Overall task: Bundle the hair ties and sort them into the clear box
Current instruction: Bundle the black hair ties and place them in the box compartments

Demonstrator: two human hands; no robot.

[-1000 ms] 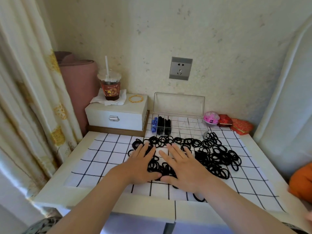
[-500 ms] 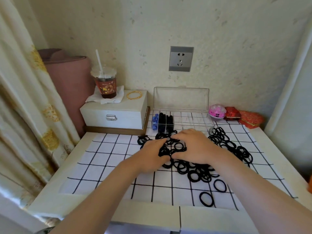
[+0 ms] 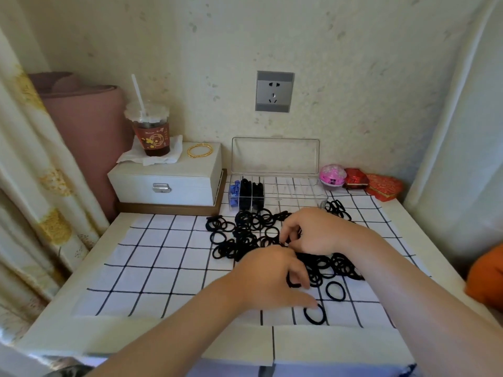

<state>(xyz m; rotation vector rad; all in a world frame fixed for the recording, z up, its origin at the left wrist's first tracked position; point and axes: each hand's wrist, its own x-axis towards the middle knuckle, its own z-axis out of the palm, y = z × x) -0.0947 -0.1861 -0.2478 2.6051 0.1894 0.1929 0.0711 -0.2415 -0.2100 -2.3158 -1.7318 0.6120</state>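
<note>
A heap of black hair ties (image 3: 245, 235) lies on the checked cloth (image 3: 163, 268), with two loose ties (image 3: 315, 314) near the front edge. My left hand (image 3: 269, 278) is low over the heap's front, fingers curled round one tie and the thumb tip touching a loose tie. My right hand (image 3: 315, 231) is behind it, fingers curled down and pinching ties in the heap. The clear box (image 3: 296, 190) stands open at the back, its lid upright against the wall. Its left compartments hold blue pieces and black tie bundles (image 3: 251, 193).
A white drawer box (image 3: 168, 183) at the back left carries a drink cup (image 3: 151, 131) on a tissue and a gold bangle (image 3: 200, 151). A pink case (image 3: 332, 175) and red boxes (image 3: 381, 186) sit at the back right. Curtains hang on both sides.
My left hand has drawn back toward the front of the heap and now reaches the loose ties. My right hand stays on the heap. The camera has tilted a little lower.
</note>
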